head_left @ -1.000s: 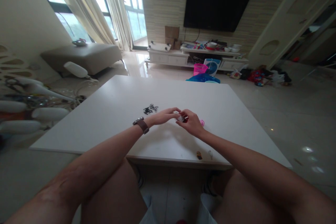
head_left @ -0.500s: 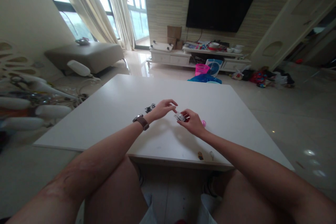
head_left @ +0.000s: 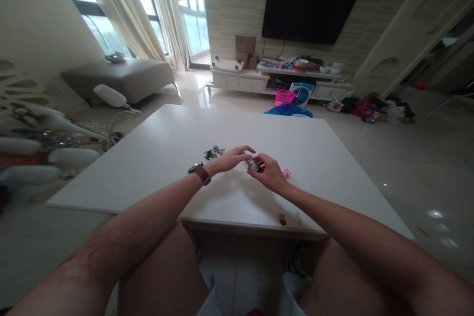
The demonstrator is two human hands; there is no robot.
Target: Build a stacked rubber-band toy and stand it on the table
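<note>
My right hand (head_left: 272,174) has its fingers wrapped round a small clear, shiny piece (head_left: 253,165) with dark and red parts, just above the table. What kind of thing it is cannot be made out. My left hand (head_left: 235,157), with a brown-strapped watch at the wrist, reaches in from the left. Its fingers are stretched out at the piece's near-left edge; whether the thumb touches it is unclear. Behind the left wrist lies a loose pile of small black loop-like pieces (head_left: 213,152). A small pink round thing (head_left: 286,173) sits just right of my right hand.
Near the front edge of the white table (head_left: 237,126) lie a small brown-gold item (head_left: 282,219) and a small clear item (head_left: 298,218). Past the far edge are a blue plastic heap (head_left: 287,110) and a pink basket (head_left: 284,97). A white-shaded lamp (head_left: 109,95) stands left.
My left hand has shifted slightly right and down, closer to the clear piece. That piece has turned in my right hand, and more of the black pile shows.
</note>
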